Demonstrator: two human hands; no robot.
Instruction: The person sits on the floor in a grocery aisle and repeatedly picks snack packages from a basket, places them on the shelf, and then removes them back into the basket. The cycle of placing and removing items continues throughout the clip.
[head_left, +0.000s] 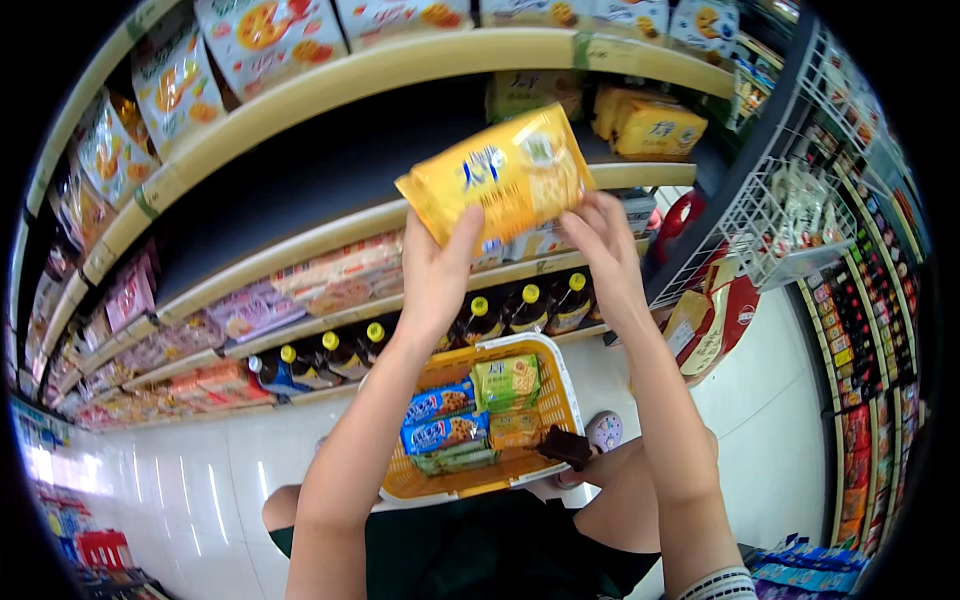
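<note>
A yellow biscuit packet (499, 180) is held up, tilted, in front of the shelves. My left hand (439, 274) grips its lower left part, thumb across the front. At its lower right corner are the fingers of my right hand (611, 259), slightly blurred and partly behind the wrapper. Below my arms sits a yellow plastic shopping basket with a white rim (566, 375). Inside lie blue cookie packets (445, 433), a light green biscuit packet (506, 382), an orange-yellow packet (514, 427) and darker green packaging (454, 457).
More yellow packets (660, 127) sit on the dark shelf (315, 180), right of a green packet (534, 94). Yellow-capped bottles (529, 311) line the bottom shelf. A wire rack (787, 217) stands at right. A dark brown object (564, 446) overlaps the basket's right edge.
</note>
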